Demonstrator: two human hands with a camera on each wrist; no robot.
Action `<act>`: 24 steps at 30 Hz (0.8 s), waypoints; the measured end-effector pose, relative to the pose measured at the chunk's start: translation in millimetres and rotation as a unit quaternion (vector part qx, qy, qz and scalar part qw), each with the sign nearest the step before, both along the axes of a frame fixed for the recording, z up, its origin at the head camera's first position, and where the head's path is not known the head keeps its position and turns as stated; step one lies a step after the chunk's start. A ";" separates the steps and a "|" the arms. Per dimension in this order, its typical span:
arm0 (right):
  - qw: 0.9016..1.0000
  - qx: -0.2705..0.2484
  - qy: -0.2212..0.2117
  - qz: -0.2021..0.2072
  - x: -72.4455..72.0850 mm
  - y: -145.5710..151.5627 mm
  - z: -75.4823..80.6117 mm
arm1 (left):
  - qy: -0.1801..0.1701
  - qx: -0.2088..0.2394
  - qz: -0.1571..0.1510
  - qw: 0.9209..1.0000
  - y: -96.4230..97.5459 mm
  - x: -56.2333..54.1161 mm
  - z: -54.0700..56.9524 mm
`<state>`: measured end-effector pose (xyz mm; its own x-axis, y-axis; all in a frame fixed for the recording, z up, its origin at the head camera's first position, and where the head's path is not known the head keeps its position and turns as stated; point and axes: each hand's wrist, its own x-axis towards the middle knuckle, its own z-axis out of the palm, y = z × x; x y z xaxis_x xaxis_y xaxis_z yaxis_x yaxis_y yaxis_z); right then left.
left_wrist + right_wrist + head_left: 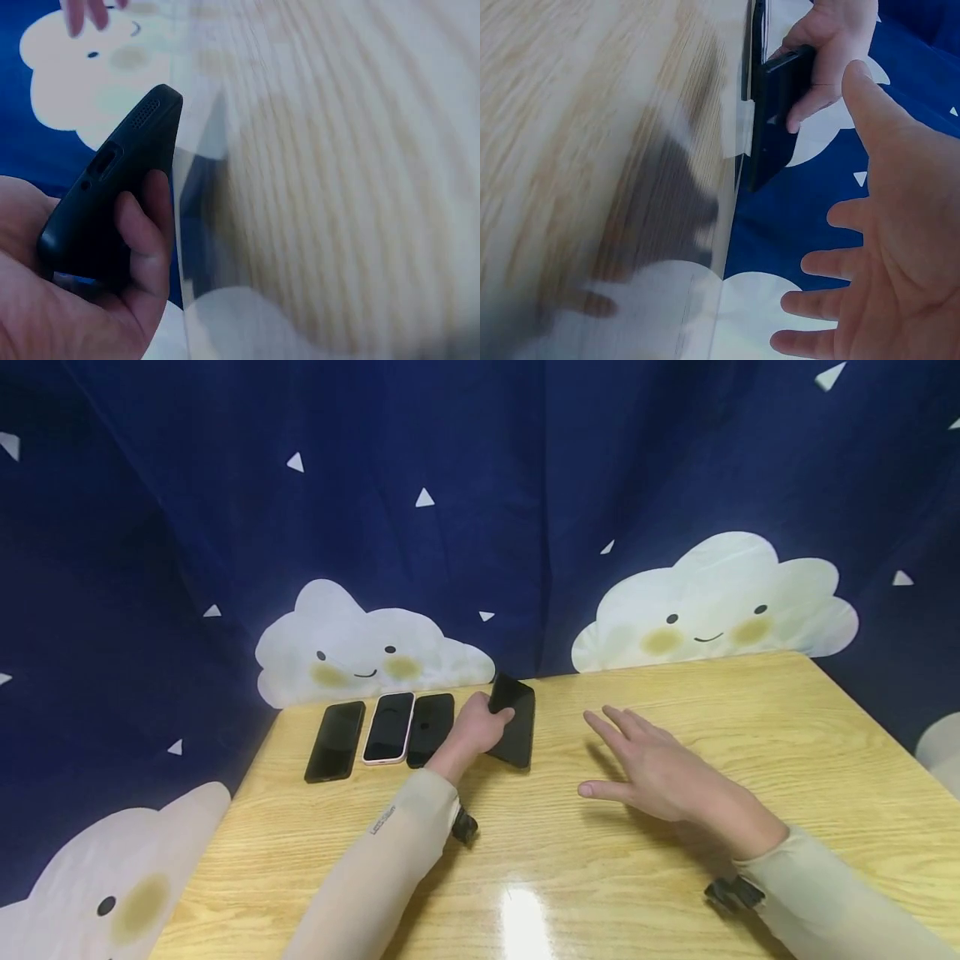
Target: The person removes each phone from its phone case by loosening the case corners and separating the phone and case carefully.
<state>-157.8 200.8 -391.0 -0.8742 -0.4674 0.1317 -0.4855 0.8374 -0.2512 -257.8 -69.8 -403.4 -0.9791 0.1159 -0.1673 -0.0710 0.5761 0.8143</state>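
Observation:
My left hand (477,727) grips a black smartphone (517,735) at the back of the table, thumb on one face and fingers on the other. The left wrist view shows this phone (112,187) tilted, with its charging port and speaker holes towards the camera. Left of that hand, three phones lie in a row: a black phone (431,727), a phone with a pale pink edge (388,728) and another black phone (335,742). My right hand (660,768) is held over the table on the right, fingers spread and nothing in it.
The wooden table (585,893) has a glossy top that reflects light at the front. Behind it hangs a dark blue curtain (480,460) with white triangles and smiling clouds. Dark straps (735,893) sit at both wrists over beige sleeves.

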 end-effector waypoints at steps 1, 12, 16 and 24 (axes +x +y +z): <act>1.000 0.000 -0.001 0.000 -0.8 -0.6 -0.6 | -0.004 0.025 0.002 1.000 0.0 2.2 0.2; 0.996 -0.068 -0.060 -0.011 -24.4 -6.6 -1.3 | -0.019 0.173 0.033 0.984 3.4 19.7 1.5; 0.990 -0.104 -0.091 -0.027 -35.9 -9.9 0.5 | -0.029 0.232 0.031 0.972 6.1 24.6 -2.9; 0.977 -0.170 -0.110 -0.061 -63.7 -21.7 3.1 | -0.043 0.352 0.013 0.935 14.5 28.2 -12.9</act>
